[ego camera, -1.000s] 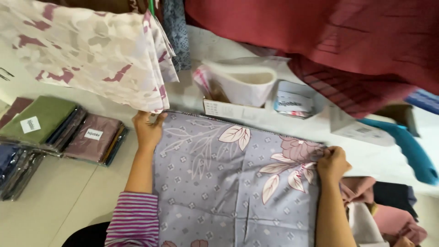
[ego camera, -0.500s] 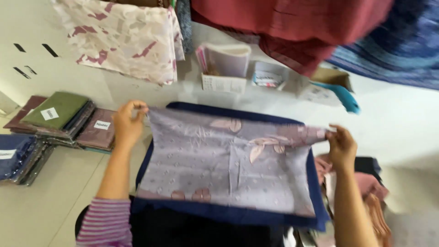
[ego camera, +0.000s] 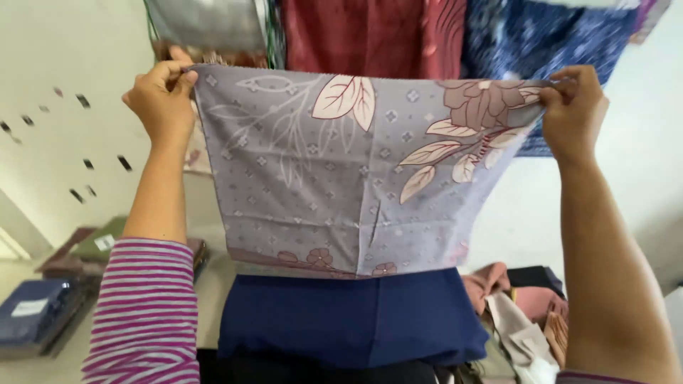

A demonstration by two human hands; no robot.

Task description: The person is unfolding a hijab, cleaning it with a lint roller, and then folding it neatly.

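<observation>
We hold the grey floral cloth (ego camera: 356, 178) taut: left hand (ego camera: 160, 96) and right hand (ego camera: 573, 107) fingers pinch shut on its top corners, level above the navy cloth (ego camera: 356, 320).

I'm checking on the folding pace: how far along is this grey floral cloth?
Done: packed cloths sit stacked at left. In hand: the left hand and right hand hold the grey floral cloth up by its top corners, spread out. Left: it is not yet folded; loose cloths lie at right.

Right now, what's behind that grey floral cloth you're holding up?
Hanging fabrics show above the grey floral cloth: a red fabric and a blue patterned fabric. A navy cloth shows below it. Whatever lies directly behind the cloth is covered.
</observation>
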